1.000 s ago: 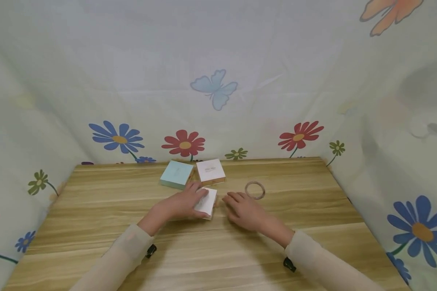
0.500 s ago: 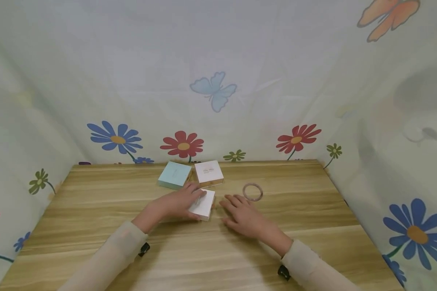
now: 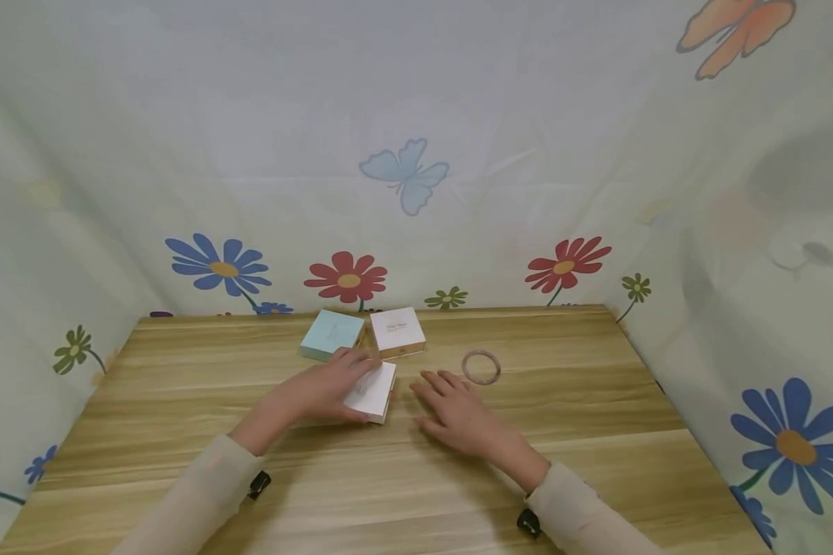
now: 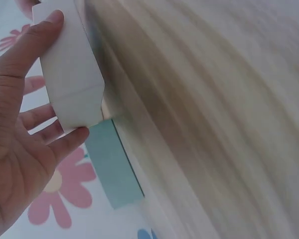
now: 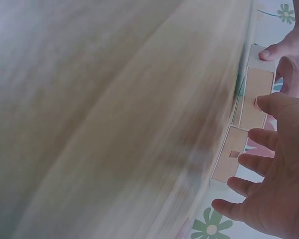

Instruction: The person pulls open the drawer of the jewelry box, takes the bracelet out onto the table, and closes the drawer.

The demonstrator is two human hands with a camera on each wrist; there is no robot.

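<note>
- If my left hand pushes the front white box back, I could knock the mint-green box or the pale pink box askew; they sit just behind with little room.
- An uneven squeeze, thumb at the near side and fingers at the far side, might twist the box on the surface.
- A careless sweep of my right hand could nudge the bracelet, which lies flat just beyond its fingertips and would, I judge, slide easily.
- The front white box lies under my left palm and between those fingers: I have it held, thumb along its near part, the other fingers round the far end, its right part left uncovered.
- Whether those far fingertips also brush the mint-green box, I cannot tell.
- My right fingers are spread wide, nearly straight, with nothing in them; they point toward the white box's tan side but stand apart from it, a strip of surface between.
</note>
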